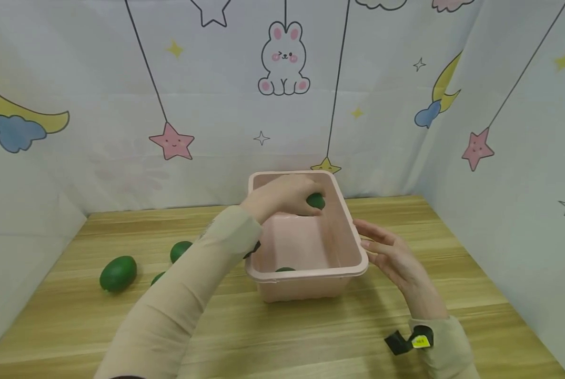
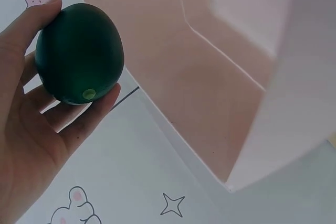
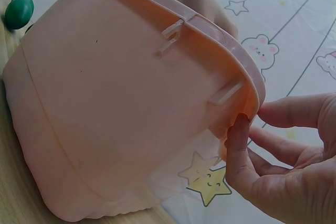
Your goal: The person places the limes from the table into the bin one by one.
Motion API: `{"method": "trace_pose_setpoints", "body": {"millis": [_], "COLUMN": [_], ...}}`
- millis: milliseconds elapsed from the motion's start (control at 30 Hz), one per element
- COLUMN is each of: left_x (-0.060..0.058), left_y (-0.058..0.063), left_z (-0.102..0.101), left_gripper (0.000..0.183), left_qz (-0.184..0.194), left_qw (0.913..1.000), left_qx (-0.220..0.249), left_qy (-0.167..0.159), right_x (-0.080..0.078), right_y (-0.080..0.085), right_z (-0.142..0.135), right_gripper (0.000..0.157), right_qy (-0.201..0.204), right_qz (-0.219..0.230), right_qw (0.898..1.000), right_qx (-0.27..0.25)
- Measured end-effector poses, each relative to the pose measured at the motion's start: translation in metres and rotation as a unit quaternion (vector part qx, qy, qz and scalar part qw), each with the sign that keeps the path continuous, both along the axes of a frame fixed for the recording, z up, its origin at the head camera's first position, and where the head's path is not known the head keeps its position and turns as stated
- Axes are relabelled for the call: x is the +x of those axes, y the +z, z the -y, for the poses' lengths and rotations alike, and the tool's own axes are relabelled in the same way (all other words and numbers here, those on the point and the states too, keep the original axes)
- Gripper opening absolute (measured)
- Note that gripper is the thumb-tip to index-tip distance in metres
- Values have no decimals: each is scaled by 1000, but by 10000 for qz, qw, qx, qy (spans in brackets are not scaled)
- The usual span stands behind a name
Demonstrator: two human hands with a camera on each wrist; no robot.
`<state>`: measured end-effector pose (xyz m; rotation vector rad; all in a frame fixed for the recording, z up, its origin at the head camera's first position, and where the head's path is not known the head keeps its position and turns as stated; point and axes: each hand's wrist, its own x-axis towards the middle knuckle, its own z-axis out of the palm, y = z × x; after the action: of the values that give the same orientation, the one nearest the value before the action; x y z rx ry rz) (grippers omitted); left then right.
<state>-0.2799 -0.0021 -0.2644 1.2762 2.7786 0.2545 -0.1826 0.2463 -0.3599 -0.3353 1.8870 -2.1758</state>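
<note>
My left hand (image 1: 295,193) reaches inside the pink plastic bin (image 1: 311,272), near its far end. It grips a dark green avocado (image 2: 81,51) with a pale stem spot, thumb on one side and fingers on the other. In the left wrist view the avocado is beside the bin's inner wall. At the bin's right side, my right hand (image 1: 396,258) holds the rim, with thumb and fingertips (image 3: 239,135) at the lip in the right wrist view. Another green avocado (image 1: 285,269) lies inside at the near end, mostly hidden by the rim.
Left of the bin, a whole avocado (image 1: 118,273) lies on the wooden table (image 1: 282,337). Two more, an avocado (image 1: 180,250) and an avocado (image 1: 157,277), are partly hidden behind my left sleeve. A patterned white curtain (image 1: 216,105) stands along the table's back and sides.
</note>
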Motion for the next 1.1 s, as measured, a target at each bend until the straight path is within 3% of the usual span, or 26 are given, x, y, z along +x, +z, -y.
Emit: {"method": "trace_pose_setpoints", "body": {"millis": [633,1100], "left_x": [-5,-11], "left_y": [-7,-15], "left_z": [-16,-32], "left_gripper": [23,21], "left_qz": [37,218], "left_qw": [9981,9968], "left_qx": [-618,-755], "left_qy": [-32,121], "right_x": [-2,-1], "right_y": [-1,-1], "right_z": [-1,-2], "right_gripper": [48,47], "right_qy": [50,78], "right_qz": [2,-18], "right_qw": [9999,9999], "right_qx": [-144,-97]}}
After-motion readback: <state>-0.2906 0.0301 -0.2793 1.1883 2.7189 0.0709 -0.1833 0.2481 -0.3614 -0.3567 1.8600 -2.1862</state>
